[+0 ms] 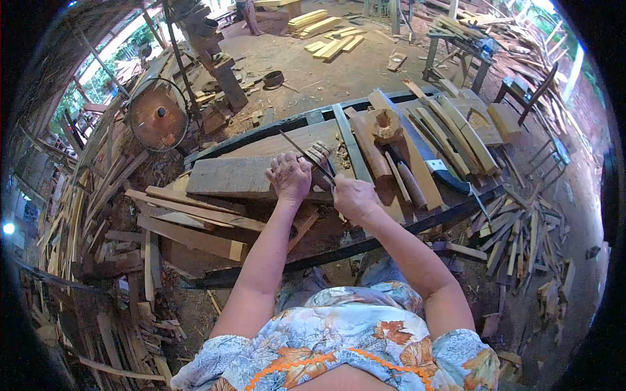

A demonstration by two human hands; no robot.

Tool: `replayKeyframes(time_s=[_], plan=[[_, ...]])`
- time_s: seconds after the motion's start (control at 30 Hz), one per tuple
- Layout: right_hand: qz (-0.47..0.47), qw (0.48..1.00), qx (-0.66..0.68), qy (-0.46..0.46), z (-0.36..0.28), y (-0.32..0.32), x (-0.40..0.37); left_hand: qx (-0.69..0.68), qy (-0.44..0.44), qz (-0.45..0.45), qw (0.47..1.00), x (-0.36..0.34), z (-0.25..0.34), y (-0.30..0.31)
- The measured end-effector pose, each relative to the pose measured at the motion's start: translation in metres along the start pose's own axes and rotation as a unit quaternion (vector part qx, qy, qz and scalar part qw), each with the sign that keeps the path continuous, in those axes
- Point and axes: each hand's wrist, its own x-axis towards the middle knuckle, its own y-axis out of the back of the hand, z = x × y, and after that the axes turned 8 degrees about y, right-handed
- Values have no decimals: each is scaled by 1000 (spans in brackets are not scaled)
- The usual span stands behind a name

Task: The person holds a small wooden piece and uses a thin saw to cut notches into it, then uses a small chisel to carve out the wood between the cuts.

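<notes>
My right hand (355,199) is closed round the near end of a long, thin, dark file (299,148). The file slants up and left across a small notched piece of wood (319,152). Just left of that piece, my left hand (289,176) presses down with curled fingers at the end of a thick wooden board (228,176). Whatever lies under its fingers is hidden. A flat greenish strip (352,140) lies right of the notched piece, with wood shavings between them.
The dark-edged workbench (326,251) also bears a handsaw (447,176), a hollowed wooden block (385,124) and several planks (195,225). A round metal disc (156,117) stands at left. Scrap wood (521,234) is heaped at right; yellow boards (336,47) lie on the ground beyond.
</notes>
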Motion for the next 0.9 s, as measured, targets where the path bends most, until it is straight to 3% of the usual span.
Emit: replayKeyframes(time_s=[0.17,0.23,0.33,0.47,0.7,0.9], plan=[[3,1000,-3,-7,3,5,-33,-1,9,14,1000,-1,2,1],[-52,998,-2,-42,-6,27,-62,5,-2,33,999,-2,2,0],[-55,998,-13,-33,0,31,-97,16,12,13,1000,-1,3,1],[-32,999,-18,-36,2,31,-83,33,1,2,999,-1,3,1],[-8,1000,-8,-14,-2,-4,13,-35,-11,-12,999,1,-5,7],[-4,1000,4,-16,5,-1,-38,-22,8,-5,1000,-3,2,8]])
